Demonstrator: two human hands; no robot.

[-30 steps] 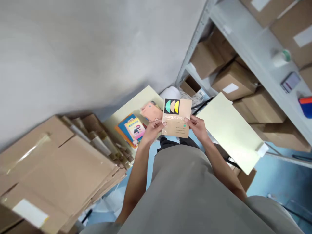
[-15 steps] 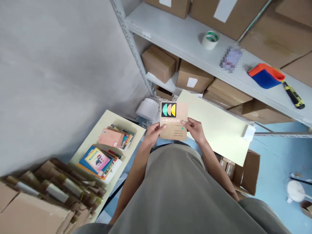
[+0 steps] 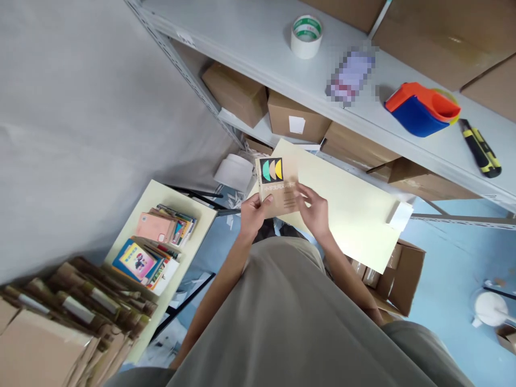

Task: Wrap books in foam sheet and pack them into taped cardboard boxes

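A thin tan booklet [image 3: 278, 185] with a black square holding green, tan and yellow half circles is held up in front of my chest. My left hand [image 3: 253, 214] grips its lower left edge, thumb on the cover. My right hand [image 3: 312, 208] lies over its right side, fingers spread across the cover. Behind the booklet is a pale yellow table top [image 3: 346, 207]. A second pale table [image 3: 161, 191] at my left carries two piles of colourful books [image 3: 155, 244].
A grey metal shelf [image 3: 258, 37] above holds a tape roll [image 3: 306, 36], an orange-and-blue tool [image 3: 421, 110] and a yellow-black knife [image 3: 479, 148]. Cardboard boxes [image 3: 296, 118] fill the lower shelves. Flattened cartons [image 3: 60, 317] lie at lower left. An open box [image 3: 399, 282] sits under the table.
The view has swung up and right toward the shelf. The booklet stays in both hands, and my right hand has slid further across its cover.
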